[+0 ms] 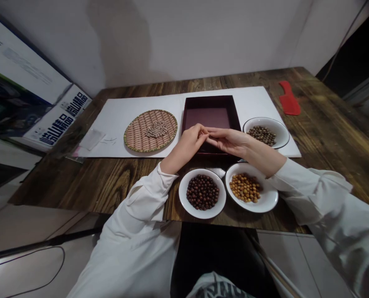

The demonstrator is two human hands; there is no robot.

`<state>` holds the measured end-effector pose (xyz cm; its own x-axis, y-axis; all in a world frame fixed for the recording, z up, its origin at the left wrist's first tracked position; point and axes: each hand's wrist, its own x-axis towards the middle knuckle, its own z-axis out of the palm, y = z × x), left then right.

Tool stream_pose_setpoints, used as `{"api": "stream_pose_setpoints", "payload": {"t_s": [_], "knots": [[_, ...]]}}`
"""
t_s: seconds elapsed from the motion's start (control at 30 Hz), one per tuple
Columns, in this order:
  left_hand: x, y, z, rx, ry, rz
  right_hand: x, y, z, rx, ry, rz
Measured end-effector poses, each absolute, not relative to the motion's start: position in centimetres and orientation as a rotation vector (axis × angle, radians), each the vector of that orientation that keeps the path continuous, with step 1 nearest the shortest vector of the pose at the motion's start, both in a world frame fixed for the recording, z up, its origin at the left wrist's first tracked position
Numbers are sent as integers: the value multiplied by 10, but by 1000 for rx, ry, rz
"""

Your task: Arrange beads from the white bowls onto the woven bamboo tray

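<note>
Over the front part of a dark maroon box [207, 118], my two hands meet at the fingertips. My left hand [193, 138] has its fingers bent and pressed together against the fingers of my right hand; anything between them is too small to make out. My right hand [229, 140] is palm up, its fingers stretched toward the left hand. Below them stand a white bowl [183, 198] of dark red beads [203, 192] and a white bowl [269, 198] of yellow-brown beads [245, 187]. A third bowl [282, 134] holds olive-brown beads [261, 135].
A round woven tray [134, 132] with small beads [157, 129] lies left of the box on a white sheet [112, 116]. A small clear packet [92, 139] lies farther left. A red comb [289, 101] is at the back right. Printed boxes [54, 124] stand at the left edge.
</note>
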<state>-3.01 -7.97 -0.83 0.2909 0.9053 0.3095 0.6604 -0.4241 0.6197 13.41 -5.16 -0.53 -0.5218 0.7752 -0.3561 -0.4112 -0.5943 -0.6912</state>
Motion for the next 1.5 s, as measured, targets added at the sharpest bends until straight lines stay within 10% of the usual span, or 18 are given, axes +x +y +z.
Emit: {"api": "stream_pose_setpoints", "payload": {"t_s": [1.5], "knots": [[-125, -46, -15, 2317, 2206, 606, 140, -58, -2, -820, -304, 2159]]}}
